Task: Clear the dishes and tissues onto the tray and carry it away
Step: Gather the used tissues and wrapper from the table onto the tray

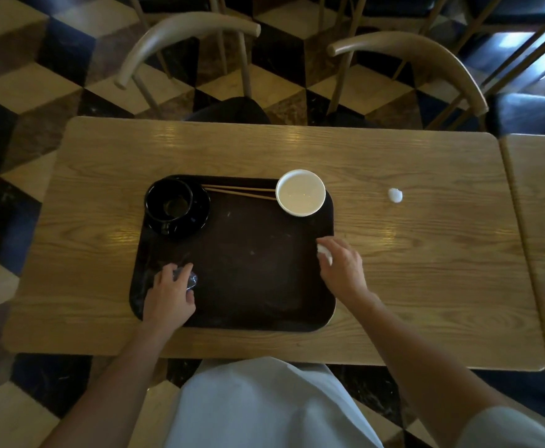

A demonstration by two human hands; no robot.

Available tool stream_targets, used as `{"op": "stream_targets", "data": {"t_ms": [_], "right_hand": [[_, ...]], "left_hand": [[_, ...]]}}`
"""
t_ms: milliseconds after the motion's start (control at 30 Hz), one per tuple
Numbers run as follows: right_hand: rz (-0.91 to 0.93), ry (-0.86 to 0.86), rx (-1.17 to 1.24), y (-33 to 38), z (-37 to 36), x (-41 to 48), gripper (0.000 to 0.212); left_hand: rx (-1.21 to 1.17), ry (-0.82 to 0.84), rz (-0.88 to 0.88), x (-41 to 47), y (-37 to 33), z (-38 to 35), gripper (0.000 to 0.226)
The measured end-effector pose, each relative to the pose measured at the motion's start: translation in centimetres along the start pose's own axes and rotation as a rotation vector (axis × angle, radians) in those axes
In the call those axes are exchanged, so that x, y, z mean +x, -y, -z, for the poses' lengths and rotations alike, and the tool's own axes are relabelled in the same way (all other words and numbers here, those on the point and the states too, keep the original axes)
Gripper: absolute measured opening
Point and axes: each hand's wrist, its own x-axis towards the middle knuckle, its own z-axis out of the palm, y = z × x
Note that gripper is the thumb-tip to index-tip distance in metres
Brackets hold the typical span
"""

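On the desk, from my view: dark tray bearing black cup, chopsticks and white bowl; left hand, grip closed on crumpled wrapper; right hand, grip clamped on tissue at the tray's right edge; second tissue lies apart.

Single head-worn wide-angle view, looking steeply down and forward from close above the surface; chairs beyond, far edge.
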Motion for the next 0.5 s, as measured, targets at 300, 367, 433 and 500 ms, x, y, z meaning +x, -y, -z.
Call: {"op": "stream_targets", "data": {"t_ms": [300,367,433,500], "right_hand": [[-0.013,0.168,-0.143,3.0,-5.9,-1.9,0.037],[-0.033,0.171,-0.187,3.2,-6.6,-2.4,0.039],[-0.06,0.178,-0.201,3.3,-7.0,-2.6,0.041],[-0.068,0.189,-0.214,3.3,-7.1,-2.7,0.043]], "left_hand": [[0.006,0.005,-0.01,2.2,2.9,1.0,0.071],[-0.006,0.013,-0.02,2.5,3.4,1.1,0.071],[-0.032,0.028,-0.014,2.7,4.0,1.2,0.072],[-0.043,0.032,-0.026,2.8,4.5,1.0,0.073]]}}
